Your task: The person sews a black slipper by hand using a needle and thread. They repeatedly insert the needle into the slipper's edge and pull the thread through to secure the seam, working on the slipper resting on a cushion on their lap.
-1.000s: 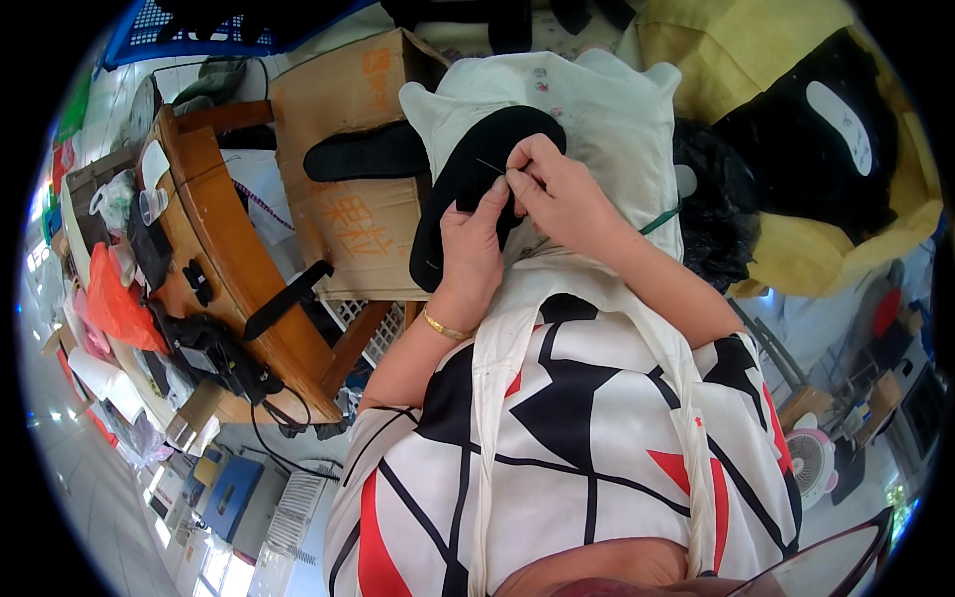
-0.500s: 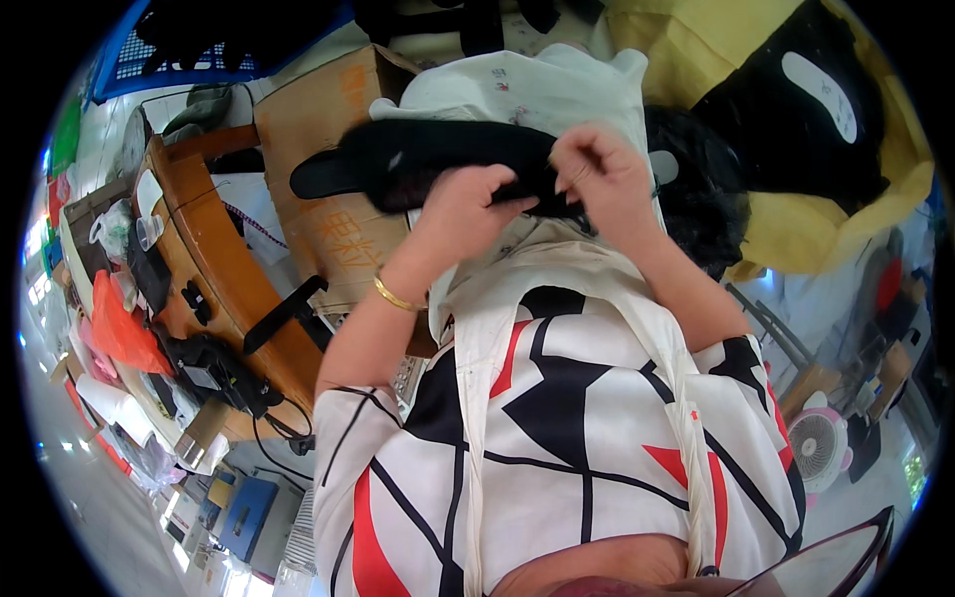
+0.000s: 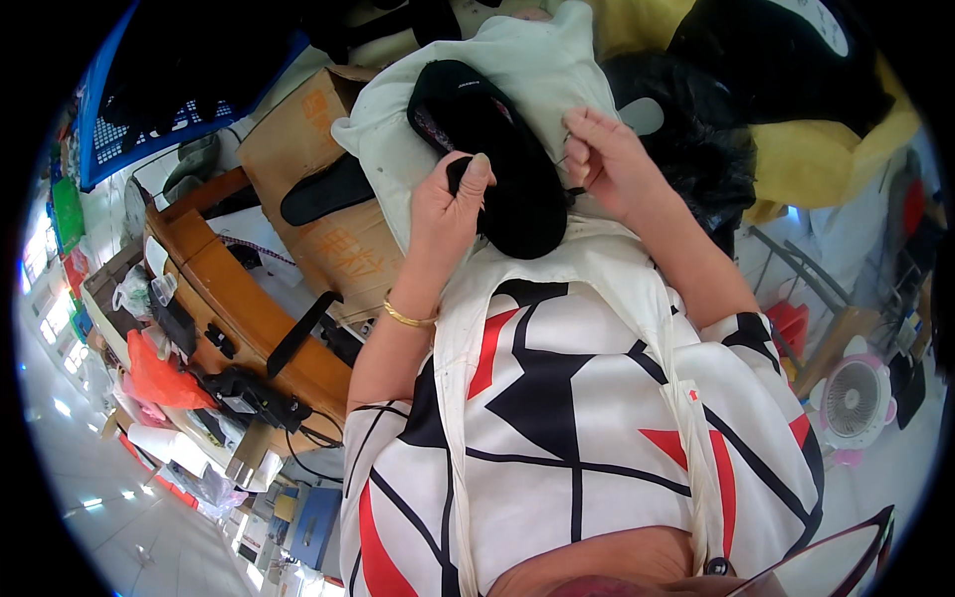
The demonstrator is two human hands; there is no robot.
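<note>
My left hand (image 3: 453, 199) is closed on the side of a black slipper-like shoe (image 3: 522, 189), its thumb on top. The shoe lies lengthwise over the white cloth (image 3: 383, 109) on my lap, one end towards me, with patterned lining showing inside its opening. Just right of the shoe, my right hand (image 3: 607, 159) is raised with thumb and fingertips pinched together. Something thin and dark shows at those fingertips, too fine to name. Left of the white cloth, a flat black sole (image 3: 323, 191) rests against a cardboard box (image 3: 343, 244).
A brown wooden table (image 3: 234, 294) with bags and a black machine part (image 3: 249, 393) stands to the left. A blue basket (image 3: 139, 139) of black pieces is at the far left. On the right are a black plastic bag (image 3: 701, 139), yellow cloth (image 3: 831, 154) and a fan (image 3: 856, 398).
The shoe has turned from lying crosswise to pointing away from me, and its opening now shows. My right hand has moved off it to the right. The view has shifted.
</note>
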